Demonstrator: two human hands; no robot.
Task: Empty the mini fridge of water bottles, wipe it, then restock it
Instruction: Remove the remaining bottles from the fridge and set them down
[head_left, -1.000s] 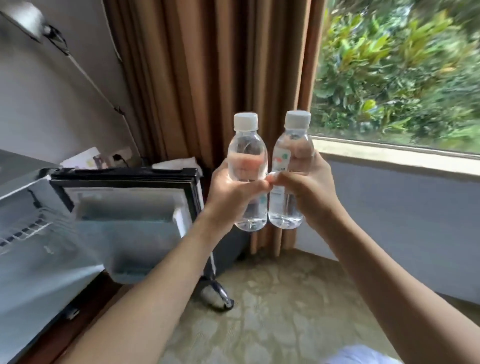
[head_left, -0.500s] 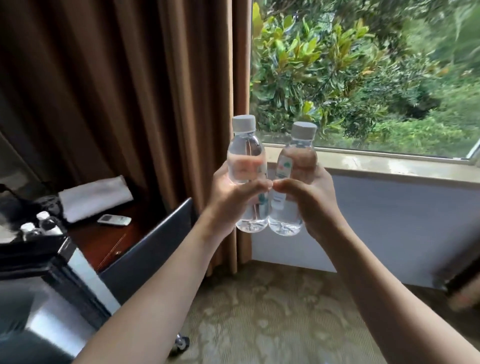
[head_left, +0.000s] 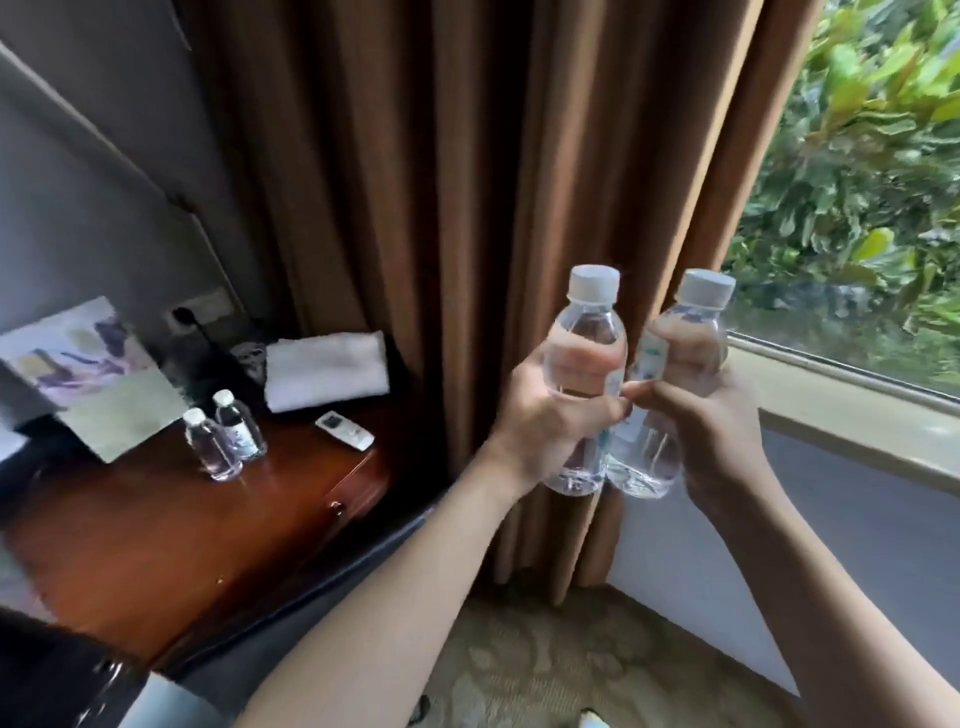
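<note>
While each hand's grip holds one bottle, left hand (head_left: 550, 415), right hand (head_left: 711, 421), two bottles (head_left: 221, 441) on desk (head_left: 171, 535).

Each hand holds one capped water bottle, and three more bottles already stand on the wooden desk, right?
Not quite: the head view shows two bottles on the desk, not three. Left hand and right hand each hold one capped water bottle, as you said.
</note>
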